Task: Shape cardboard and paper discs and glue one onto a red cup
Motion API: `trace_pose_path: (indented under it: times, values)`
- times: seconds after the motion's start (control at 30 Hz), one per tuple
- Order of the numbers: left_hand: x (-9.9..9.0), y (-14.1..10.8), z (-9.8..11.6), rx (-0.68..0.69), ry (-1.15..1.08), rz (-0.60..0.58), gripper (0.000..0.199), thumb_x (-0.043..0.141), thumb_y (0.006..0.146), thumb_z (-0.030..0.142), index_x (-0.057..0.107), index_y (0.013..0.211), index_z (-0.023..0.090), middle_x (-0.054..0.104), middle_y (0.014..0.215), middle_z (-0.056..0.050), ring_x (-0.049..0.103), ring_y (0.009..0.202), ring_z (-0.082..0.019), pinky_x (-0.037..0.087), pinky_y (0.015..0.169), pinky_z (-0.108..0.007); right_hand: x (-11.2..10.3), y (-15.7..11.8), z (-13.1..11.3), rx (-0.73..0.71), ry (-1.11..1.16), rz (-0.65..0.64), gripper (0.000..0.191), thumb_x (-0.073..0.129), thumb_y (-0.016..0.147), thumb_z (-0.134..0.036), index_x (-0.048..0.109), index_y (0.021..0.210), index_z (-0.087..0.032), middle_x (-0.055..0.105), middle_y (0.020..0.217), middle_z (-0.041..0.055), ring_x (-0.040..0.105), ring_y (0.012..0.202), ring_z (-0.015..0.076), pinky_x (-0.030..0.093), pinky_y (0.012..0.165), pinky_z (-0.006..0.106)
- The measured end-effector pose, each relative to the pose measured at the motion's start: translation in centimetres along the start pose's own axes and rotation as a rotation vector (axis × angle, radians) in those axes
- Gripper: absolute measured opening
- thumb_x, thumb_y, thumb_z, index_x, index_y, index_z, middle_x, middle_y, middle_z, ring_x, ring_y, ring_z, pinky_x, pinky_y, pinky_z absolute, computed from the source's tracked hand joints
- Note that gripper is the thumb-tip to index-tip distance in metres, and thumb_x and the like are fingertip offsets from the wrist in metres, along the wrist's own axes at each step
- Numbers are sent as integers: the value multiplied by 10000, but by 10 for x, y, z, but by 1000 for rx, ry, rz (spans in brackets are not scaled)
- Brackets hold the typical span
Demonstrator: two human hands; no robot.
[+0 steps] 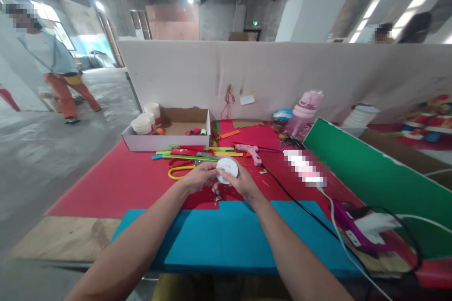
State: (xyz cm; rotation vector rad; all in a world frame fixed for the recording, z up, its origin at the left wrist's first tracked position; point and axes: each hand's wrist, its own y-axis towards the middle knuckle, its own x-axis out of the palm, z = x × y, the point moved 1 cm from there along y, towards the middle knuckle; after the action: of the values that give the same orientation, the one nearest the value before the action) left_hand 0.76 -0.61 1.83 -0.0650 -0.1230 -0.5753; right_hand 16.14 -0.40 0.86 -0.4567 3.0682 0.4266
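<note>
A small white round disc point(229, 169) is held between both hands above the middle of the table. My left hand point(202, 176) pinches its left edge with the fingertips. My right hand point(243, 182) grips the right side, the thumb lying across its face. What lies behind the disc is hidden. Small pale scraps point(217, 197) show just below the hands. Yellow-handled scissors point(178, 171) lie close to my left hand, beside a pile of coloured strips point(190, 153). Beyond my right hand rests a pink glue gun point(250, 153) with a black cord.
An open cardboard box point(165, 141) holds white paper cups point(141, 124) and small coloured pieces. A pink bottle point(304, 110) stands at the back right. On the right are a green board point(374, 174), a blurred phone-like bright patch, and a purple power strip point(356, 230). A person point(52, 61) stands far left.
</note>
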Motion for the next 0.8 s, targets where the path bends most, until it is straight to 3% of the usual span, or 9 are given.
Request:
trace_pose_path:
  times: [0.13,0.27,0.33,0.43,0.6,0.7,0.8]
  values:
    - [4,0,-2,4,-34,-16,369,646,776,464,575,871,115,549,634,10,483,447,-65,405,451,-196,7,-7,-9,61,234,-245,627,648,680,-247,451,1275,-246,558,1245,74,621,841,174,538,678,301]
    - [1,3,-1,26,358,158,385,592,800,499,551,698,130,530,557,14,491,451,-94,375,455,-215,7,-4,-4,36,194,-156,548,590,647,-162,471,1177,-235,596,1161,52,599,896,167,524,713,261]
    - [0,3,4,149,626,336,350,603,799,455,549,650,143,552,577,8,519,519,-115,393,502,-227,6,-2,0,49,193,-94,501,547,622,-138,472,1109,-231,592,1141,39,591,906,158,518,704,247]
    - [1,0,12,430,853,522,192,604,819,343,620,770,159,628,719,-13,563,662,-136,439,607,-243,5,0,6,146,267,-50,503,510,564,-132,442,1054,-223,599,1077,32,595,841,156,507,629,243]
    - [5,-1,13,732,981,416,179,527,882,248,689,922,183,675,905,-80,594,864,-174,490,777,-314,10,1,11,261,331,-48,494,484,520,-136,463,1008,-209,620,807,-4,560,675,149,457,554,236]
    - [11,2,7,784,1030,378,216,500,898,241,689,988,186,670,952,-99,581,898,-188,493,801,-350,13,1,12,267,381,-16,400,486,508,-144,508,905,-188,576,722,-21,539,679,145,445,591,238]
    - [19,4,2,815,1052,412,226,478,908,226,686,987,184,657,958,-102,567,899,-188,495,788,-348,15,1,12,269,456,9,315,487,491,-146,519,804,-173,535,674,-29,511,660,130,409,579,222]
